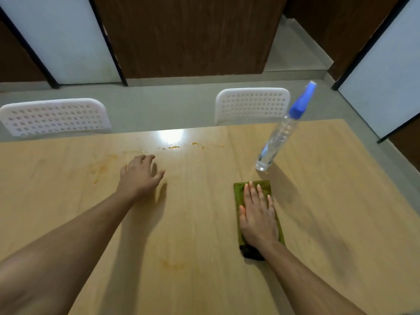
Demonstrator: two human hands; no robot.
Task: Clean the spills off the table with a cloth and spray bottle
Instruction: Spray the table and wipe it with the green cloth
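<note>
From the head view, the right hand (258, 214) lies flat with straight fingers on the folded green cloth (241, 192), its grip wide and pinching nothing; the left hand (139, 175) hovers spread and empty near orange spills (173, 147) at the worktop (329, 201) far edge. The spray bottle (278, 137) stands just beyond the cloth, so a forward wipe could likely topple it, and wiping unsprayed may smear the stains.

Folded green cloth (252, 189) flat on table (204, 223), clear blue-capped spray bottle (276, 138) upright beyond, orange spills (173, 147)

Right hand (258, 214) lies flat on the green cloth (237, 194); left hand (139, 176) hovers near orange spills (173, 147).
</note>
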